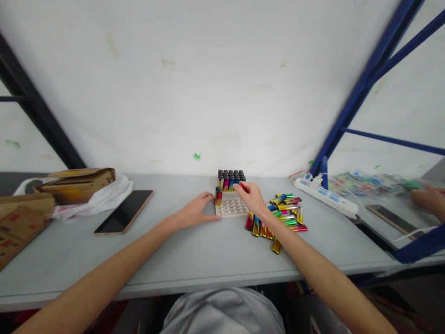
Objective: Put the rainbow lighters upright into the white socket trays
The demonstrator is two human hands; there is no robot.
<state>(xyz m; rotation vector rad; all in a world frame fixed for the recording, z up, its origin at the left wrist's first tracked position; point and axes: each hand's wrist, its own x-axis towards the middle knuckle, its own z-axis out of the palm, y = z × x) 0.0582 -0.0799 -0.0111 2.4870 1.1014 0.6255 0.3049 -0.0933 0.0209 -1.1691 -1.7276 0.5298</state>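
Observation:
A pale tray (232,208) with rows of round-edged slots lies in the middle of the table. One lighter (219,196), red and gold with a dark top, stands upright at its far left corner. My left hand (196,211) rests at the tray's left edge, thumb and fingers spread apart. Over the tray's far right side, my right hand (253,197) pinches a red lighter (244,187), mostly hidden by the fingers. Just behind stands a block of upright lighters (231,180) with black tops. A loose pile of shiny coloured lighters (287,215) lies beside my right forearm.
A dark phone (124,212) and cardboard boxes (74,185) on a white plastic bag (120,189) are at the left. At the right are a white power strip (325,197), blue metal posts (363,88), another phone (394,219) and another person's hand (429,200).

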